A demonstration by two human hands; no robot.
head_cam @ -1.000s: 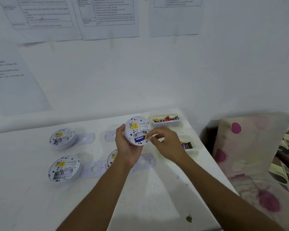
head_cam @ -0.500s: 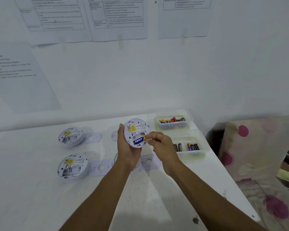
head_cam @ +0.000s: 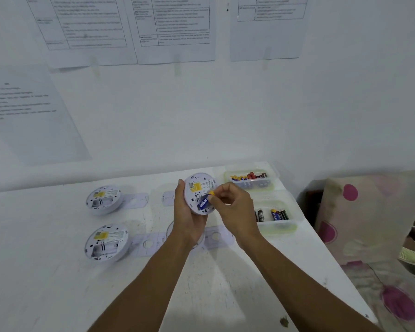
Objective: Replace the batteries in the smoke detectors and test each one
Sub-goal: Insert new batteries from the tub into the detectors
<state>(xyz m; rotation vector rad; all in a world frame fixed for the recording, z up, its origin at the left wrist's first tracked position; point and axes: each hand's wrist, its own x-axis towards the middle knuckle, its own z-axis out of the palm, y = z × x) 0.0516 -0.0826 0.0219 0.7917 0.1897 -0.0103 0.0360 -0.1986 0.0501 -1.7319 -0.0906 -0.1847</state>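
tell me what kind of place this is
Probably a makeshift workbench in a plain room: printed sheets taped to the white wall, opened smoke detectors laid out on a white table, and tubs of batteries beside them.

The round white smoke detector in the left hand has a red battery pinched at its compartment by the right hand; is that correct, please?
No: in the head view, the battery the right hand pinches at the round white smoke detector in the left hand is blue with a yellow end, not red.
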